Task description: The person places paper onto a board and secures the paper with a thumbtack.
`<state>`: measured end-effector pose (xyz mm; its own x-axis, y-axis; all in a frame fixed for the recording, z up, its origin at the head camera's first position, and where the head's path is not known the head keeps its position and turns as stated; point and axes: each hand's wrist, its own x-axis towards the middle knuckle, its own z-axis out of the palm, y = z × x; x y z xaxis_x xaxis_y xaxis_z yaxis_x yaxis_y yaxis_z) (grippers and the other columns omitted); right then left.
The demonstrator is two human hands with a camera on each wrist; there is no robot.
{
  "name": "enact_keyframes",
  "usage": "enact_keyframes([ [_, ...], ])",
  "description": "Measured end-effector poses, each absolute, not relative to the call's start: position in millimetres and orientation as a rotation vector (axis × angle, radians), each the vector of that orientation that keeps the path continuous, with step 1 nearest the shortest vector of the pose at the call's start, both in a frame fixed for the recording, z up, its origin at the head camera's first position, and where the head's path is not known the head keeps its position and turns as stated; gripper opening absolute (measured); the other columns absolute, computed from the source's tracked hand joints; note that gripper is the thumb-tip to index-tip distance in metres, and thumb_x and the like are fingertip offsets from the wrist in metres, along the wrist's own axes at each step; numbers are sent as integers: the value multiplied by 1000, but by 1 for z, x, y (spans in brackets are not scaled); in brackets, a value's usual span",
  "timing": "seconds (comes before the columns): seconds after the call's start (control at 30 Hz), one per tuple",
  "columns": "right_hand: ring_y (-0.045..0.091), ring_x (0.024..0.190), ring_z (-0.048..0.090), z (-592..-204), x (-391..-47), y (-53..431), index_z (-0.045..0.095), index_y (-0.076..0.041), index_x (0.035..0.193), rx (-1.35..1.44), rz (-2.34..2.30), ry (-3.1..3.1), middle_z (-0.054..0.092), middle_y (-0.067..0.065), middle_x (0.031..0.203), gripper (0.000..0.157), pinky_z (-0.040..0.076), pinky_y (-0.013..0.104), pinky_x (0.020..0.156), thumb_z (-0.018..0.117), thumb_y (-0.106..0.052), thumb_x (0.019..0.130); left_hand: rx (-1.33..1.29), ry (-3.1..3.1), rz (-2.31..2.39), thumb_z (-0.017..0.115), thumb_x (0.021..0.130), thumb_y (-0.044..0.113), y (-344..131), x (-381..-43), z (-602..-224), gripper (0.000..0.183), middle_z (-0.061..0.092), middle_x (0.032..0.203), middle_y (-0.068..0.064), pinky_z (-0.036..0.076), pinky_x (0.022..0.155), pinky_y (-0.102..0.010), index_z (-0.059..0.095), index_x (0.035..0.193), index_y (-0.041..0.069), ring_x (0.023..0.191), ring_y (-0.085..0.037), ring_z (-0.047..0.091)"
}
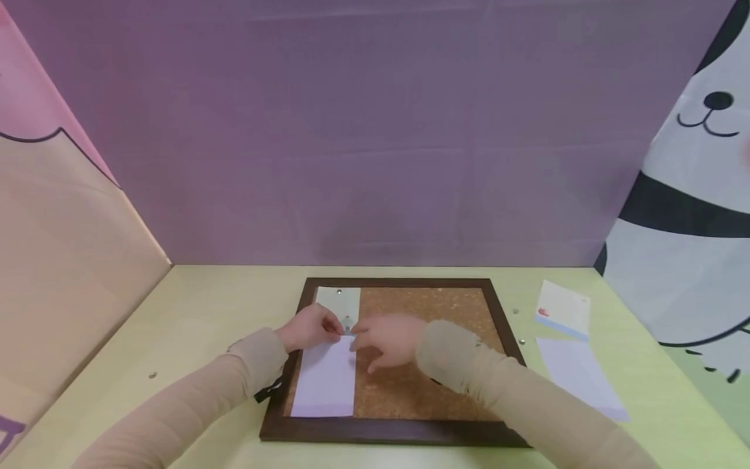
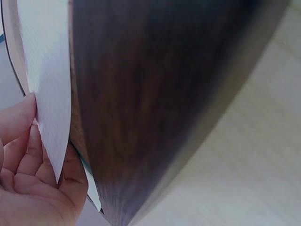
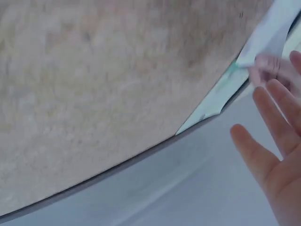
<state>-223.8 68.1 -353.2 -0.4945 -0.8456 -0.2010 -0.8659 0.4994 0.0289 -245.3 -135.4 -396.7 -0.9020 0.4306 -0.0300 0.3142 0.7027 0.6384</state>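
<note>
A lavender note sheet (image 1: 325, 384) lies along the left side of a cork board (image 1: 428, 397) with a dark wooden frame. My left hand (image 1: 310, 327) pinches the sheet's upper edge between thumb and fingers. In the left wrist view the sheet (image 2: 51, 89) stands partly lifted, with fingers behind it. Above it on the cork is a pale green note sheet (image 1: 347, 299) with a small shiny pin (image 1: 339, 292) near its top. My right hand (image 1: 392, 339) hovers beside the lavender sheet's upper right corner, fingers spread, holding nothing visible.
On the table's right lie a white note pad (image 1: 564, 307) with a red print and blue edge, and a lavender pad (image 1: 580, 374). Small pins (image 1: 522, 341) sit between board and pads. Another small pin (image 1: 153, 374) is at left. A purple cloth (image 1: 375, 163) hangs behind.
</note>
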Motion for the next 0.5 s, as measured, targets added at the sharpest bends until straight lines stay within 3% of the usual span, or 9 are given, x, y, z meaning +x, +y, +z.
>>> enact_keyframes([
  [0.2, 16, 126, 50, -366, -212, 68, 65, -27, 120, -1644, 218, 2528, 52, 1, 137, 33, 41, 28, 104, 66, -34, 88, 606, 2754, 948, 72, 80, 2, -135, -245, -394, 4, 72, 80, -5, 51, 68, -24, 73, 83, 3, 72, -9, 61],
  [0.5, 14, 125, 50, -376, -200, 66, 63, -29, 124, -1787, 248, 2452, 52, 0, 138, 37, 41, 26, 103, 66, -36, 88, 574, 2766, 929, 72, 80, 3, -134, -244, -394, 4, 71, 80, -3, 52, 70, -26, 73, 84, 4, 73, -9, 61],
])
